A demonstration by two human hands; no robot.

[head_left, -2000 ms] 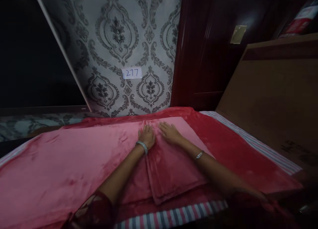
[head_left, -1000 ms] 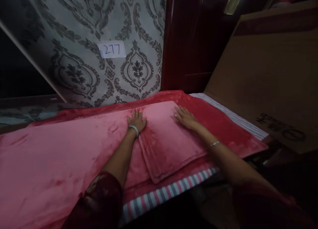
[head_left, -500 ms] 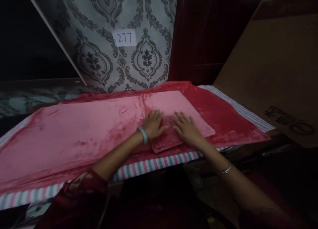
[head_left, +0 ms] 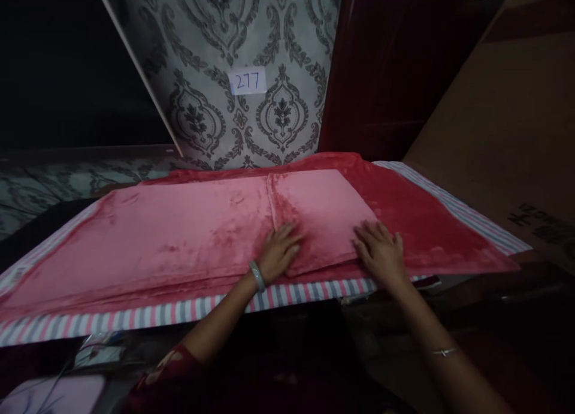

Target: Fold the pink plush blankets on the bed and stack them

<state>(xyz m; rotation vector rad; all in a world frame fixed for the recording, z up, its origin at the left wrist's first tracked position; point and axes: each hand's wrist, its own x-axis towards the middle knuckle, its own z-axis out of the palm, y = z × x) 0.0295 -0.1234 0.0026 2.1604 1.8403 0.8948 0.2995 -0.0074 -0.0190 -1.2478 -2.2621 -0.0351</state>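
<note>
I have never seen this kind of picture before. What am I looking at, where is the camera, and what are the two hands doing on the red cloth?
There is no machine here. A person wears a camera on the head, so you look forward and down at their own two bare arms. The left hand, with a pale bangle at the wrist, lies flat on the near left corner of a folded pink cloth. The right hand lies flat on its near right corner. Neither hand shows a closed grip; the fingers are spread on the fabric. The folded part sits on the right end of a long red-pink blanket, spread over a striped sheet. Behind is patterned wallpaper with a paper label reading 277, and a brown cardboard box stands at the right.
</note>
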